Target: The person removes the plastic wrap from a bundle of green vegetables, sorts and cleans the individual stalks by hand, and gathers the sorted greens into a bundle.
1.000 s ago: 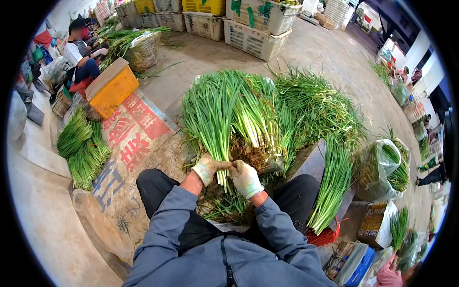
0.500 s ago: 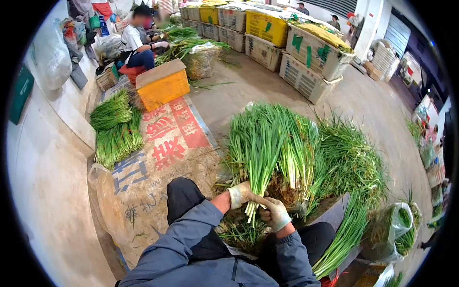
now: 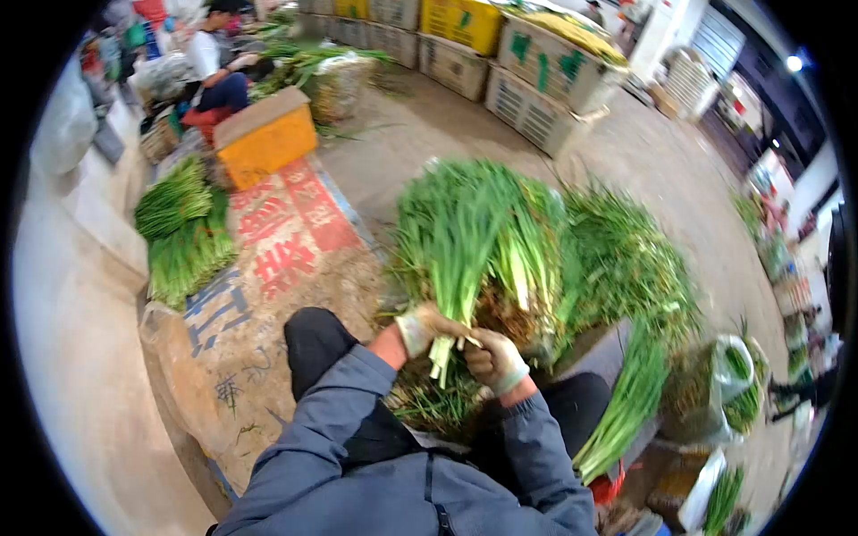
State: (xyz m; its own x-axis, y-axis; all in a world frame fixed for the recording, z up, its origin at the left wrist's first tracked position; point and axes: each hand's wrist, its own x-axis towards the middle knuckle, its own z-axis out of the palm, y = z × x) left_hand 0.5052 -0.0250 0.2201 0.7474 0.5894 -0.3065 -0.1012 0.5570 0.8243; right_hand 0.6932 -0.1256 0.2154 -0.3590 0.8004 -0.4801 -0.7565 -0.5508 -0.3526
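Observation:
A bunch of scallions [image 3: 465, 259] lies with its leaves pointing away from me and its pale stem ends toward my lap. My left hand [image 3: 424, 329], in a pale glove, is closed round the stems just above their ends. Against the right side of the same stems, my gloved right hand [image 3: 495, 361] has its fingers curled in, its tips meeting those of the left. What the right fingers pinch is hidden. Right behind the bunch stand more scallions [image 3: 527, 277] with brown roots showing. Loose green trimmings [image 3: 433, 402] lie below my hands.
A leafy heap [image 3: 626, 259] spreads to the right, with a separate bundle [image 3: 626, 402] by my knee. Stacked bundles [image 3: 188, 232] sit at left on a printed sheet [image 3: 331, 286]. An orange box [image 3: 268, 147], a seated person [image 3: 214, 71] and stacked crates [image 3: 545, 89] are farther back.
The whole view has shifted, so everything appears further left and higher. Both hands remain at the scallion stems, close together, and the bunch is still held.

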